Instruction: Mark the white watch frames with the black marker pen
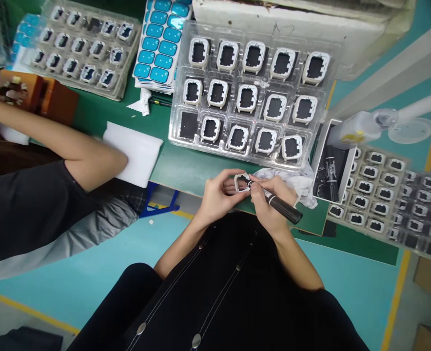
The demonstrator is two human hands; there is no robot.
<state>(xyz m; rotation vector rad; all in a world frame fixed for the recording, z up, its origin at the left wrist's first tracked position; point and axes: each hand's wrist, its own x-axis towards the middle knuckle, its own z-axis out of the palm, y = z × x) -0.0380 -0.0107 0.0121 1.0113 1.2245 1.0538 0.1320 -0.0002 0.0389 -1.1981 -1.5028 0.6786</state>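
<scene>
My left hand pinches a small white watch-shaped frame between thumb and fingers, just off the table's front edge. In my right hand is a thick black marker, its tip end reaching the right side of that frame. Behind my hands lies a clear plastic tray with rows of similar white frames; its front left compartment has no frame. A crumpled white cloth lies beside my right hand.
A co-worker's arm rests at the left by a white sheet. Blue sticker sheets and another frame tray lie behind. At right are a marker box, a white bottle and more trays.
</scene>
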